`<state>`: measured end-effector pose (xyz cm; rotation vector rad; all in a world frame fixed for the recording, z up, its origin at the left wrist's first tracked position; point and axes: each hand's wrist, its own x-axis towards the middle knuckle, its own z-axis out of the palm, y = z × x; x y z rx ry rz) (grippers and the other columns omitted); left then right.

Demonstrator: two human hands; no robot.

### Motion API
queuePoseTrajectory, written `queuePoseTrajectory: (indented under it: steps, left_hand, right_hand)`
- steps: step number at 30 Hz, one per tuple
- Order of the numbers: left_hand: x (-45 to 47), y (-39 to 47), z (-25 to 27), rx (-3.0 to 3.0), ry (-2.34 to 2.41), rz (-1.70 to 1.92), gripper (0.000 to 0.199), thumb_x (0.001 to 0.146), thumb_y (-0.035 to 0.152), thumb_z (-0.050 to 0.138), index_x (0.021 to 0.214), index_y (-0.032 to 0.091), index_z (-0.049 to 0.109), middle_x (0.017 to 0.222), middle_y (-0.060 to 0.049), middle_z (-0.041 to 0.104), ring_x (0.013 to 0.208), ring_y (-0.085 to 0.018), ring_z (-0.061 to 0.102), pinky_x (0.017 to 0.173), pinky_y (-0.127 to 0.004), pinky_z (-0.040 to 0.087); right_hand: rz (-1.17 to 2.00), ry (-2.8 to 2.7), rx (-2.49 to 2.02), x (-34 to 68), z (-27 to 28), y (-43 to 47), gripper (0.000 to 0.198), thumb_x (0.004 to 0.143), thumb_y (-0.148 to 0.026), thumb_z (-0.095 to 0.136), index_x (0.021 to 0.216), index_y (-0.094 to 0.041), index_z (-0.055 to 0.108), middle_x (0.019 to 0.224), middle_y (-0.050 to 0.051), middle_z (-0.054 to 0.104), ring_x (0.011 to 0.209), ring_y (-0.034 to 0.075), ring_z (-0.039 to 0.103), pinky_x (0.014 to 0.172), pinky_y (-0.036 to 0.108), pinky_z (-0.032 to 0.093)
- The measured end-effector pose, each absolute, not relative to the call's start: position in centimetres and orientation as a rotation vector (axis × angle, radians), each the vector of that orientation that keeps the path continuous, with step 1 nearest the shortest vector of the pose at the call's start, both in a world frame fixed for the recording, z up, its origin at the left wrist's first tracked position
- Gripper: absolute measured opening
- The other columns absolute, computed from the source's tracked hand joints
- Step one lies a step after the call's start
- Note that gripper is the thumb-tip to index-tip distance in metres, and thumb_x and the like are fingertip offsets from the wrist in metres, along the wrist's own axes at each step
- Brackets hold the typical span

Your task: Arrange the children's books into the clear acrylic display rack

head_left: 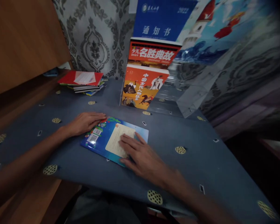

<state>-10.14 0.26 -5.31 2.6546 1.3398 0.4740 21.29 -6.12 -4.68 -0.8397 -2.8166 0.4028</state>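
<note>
A blue book (110, 127) lies flat and closed on the table, with a cream text panel, a barcode and a colourful border on its upward face. My right hand (140, 152) rests on its right part, fingers spread over the cream panel. At the book's upper left edge lies my left hand (87, 123), its fingers stretched out flat, the fingertips touching the corner. Neither hand is wrapped around anything.
The table wears a grey-blue patterned cloth (84, 161). A stack of books (84, 81) sits at the back left. Behind my book stands a clear display rack (193, 96) holding an orange book (143, 85), a red book (152, 54) and a blue booklet (162, 20). A wooden panel (25, 40) rises at left.
</note>
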Motion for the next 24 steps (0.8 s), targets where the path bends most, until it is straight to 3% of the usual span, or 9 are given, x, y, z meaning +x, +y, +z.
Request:
queuePoseTrajectory:
  steps: [6,9,13,17,21,24]
  left_hand:
    - [-11.5,2.5,-4.1,2.412,1.178,0.526,0.038,0.098,0.025,0.043,0.124,0.022,0.071,0.125,-0.006,0.075,0.115,-0.020,0.070,0.102,-0.037,0.052]
    - [-11.7,3.4,-4.1,2.261,1.145,0.588,0.034,0.098,0.026,0.045,0.116,0.021,0.073,0.117,-0.005,0.078,0.107,-0.019,0.072,0.097,-0.035,0.054]
    - [-12.1,3.9,-4.8,2.085,1.144,0.707,0.032,0.097,0.030,0.048,0.111,0.018,0.074,0.111,-0.007,0.079,0.102,-0.020,0.072,0.093,-0.035,0.055]
    - [-12.3,3.7,-5.4,1.977,1.110,0.761,0.032,0.097,0.032,0.050,0.113,0.018,0.073,0.114,-0.007,0.078,0.102,-0.021,0.071,0.090,-0.034,0.055]
    - [-12.2,3.7,-5.6,1.947,1.182,0.733,0.035,0.098,0.036,0.048,0.118,0.018,0.070,0.112,-0.008,0.077,0.083,-0.017,0.071,0.072,-0.030,0.056]
    - [-11.8,3.3,-5.5,2.034,1.231,0.731,0.039,0.099,0.040,0.047,0.124,0.018,0.066,0.118,-0.010,0.075,0.095,-0.021,0.071,0.079,-0.033,0.058]
  right_hand:
    - [0.538,-2.966,-0.265,12.8,-4.4,-3.9,0.059,0.104,-0.047,0.049,0.150,-0.010,0.046,0.160,0.014,0.043,0.151,0.022,0.035,0.128,0.044,0.021]
    - [0.561,-2.960,-0.136,10.5,-4.8,-2.1,0.054,0.106,-0.046,0.045,0.148,-0.013,0.048,0.158,0.010,0.045,0.151,0.018,0.035,0.128,0.042,0.021]
    - [0.561,-2.947,-0.207,10.1,-5.2,0.9,0.047,0.108,-0.041,0.041,0.148,-0.018,0.049,0.159,0.008,0.045,0.150,0.016,0.036,0.127,0.044,0.023]
    - [0.533,-2.925,-0.342,10.9,-5.4,3.6,0.050,0.107,-0.041,0.042,0.149,-0.014,0.049,0.159,0.013,0.044,0.150,0.020,0.036,0.128,0.047,0.021]
    - [0.562,-2.875,-0.452,11.7,-6.0,5.7,0.050,0.107,-0.043,0.040,0.150,-0.018,0.048,0.158,0.012,0.046,0.150,0.022,0.038,0.126,0.051,0.025]
    - [0.581,-2.841,-0.475,11.9,-6.4,6.4,0.049,0.108,-0.044,0.039,0.151,-0.022,0.048,0.158,0.010,0.046,0.150,0.023,0.037,0.125,0.054,0.026]
